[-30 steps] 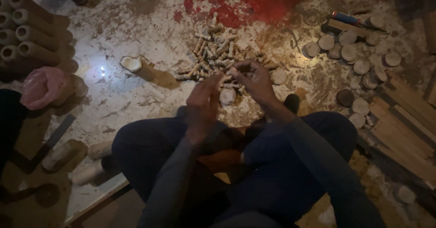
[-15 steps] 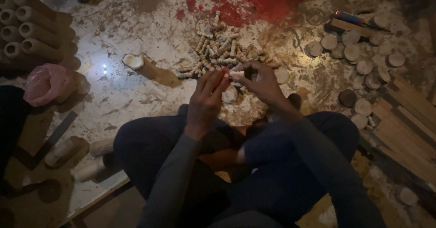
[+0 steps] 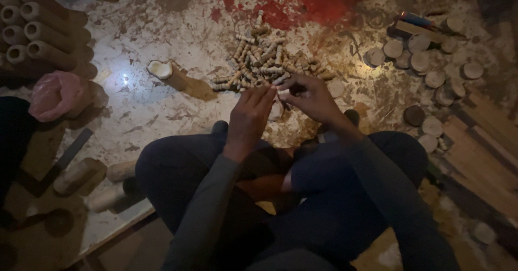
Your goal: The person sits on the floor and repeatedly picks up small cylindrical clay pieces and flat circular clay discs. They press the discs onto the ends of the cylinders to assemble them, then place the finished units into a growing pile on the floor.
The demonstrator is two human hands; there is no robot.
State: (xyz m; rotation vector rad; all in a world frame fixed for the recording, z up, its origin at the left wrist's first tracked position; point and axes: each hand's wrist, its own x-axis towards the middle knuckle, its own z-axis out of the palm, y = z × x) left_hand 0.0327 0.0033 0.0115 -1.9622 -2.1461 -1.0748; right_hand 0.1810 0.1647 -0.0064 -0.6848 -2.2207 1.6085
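Person sat cross-legged on the stained, speckled concrete floor (image 3: 151, 109), both hands out front over the heap of short tan ridged wooden pegs (image 3: 264, 60).

Right hand (image 3: 310, 98): fingers (image 3: 286, 87) pinched nearly closed on one small pale peg-like piece (image 3: 281, 93), held just above the near edge of the heap.
Left hand (image 3: 249, 117): fingers straight and close together, tips touching or nearly touching that same piece. Couldn't tell whether it gripped anything.

Risks as I judged them:
- Light was poor. A small piece pinched only at the tips could slip and vanish among the look-alike pegs right below.
- Heap was loose. A nudge from either wrist would likely scatter pegs toward the round pale wooden discs (image 3: 426, 66) at the right.
- Stubby pale-ended wooden cylinder (image 3: 167, 74) lay on its side left of the heap; it could roll if bumped.
- Stacked hollow tan tubes (image 3: 38, 33) at far left were well apart, so low concern.
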